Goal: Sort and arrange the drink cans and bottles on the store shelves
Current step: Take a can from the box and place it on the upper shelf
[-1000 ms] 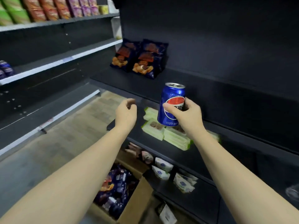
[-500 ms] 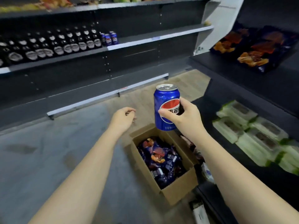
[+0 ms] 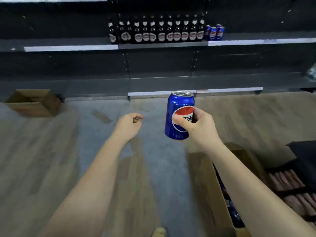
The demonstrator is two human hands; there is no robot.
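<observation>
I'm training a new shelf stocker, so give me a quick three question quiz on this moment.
1. True or false: the right hand holds the blue can upright.
2. What stands directly left of the small group of blue cans on the shelf?
A. Dark bottles
B. Snack bags
C. Cartons
3. Fill in: the left hand holds ____.

Key: 1 true; 2 A, the dark bottles; 3 nothing.

1. We read the red, white and blue Pepsi globe, crossed by partly covered Chinese characters, on the blue can (image 3: 179,115).
2. Beyond that can, the shelf cans (image 3: 215,32) showed the same globe.
3. The bottle labels (image 3: 159,36) were too blurred to read.
</observation>
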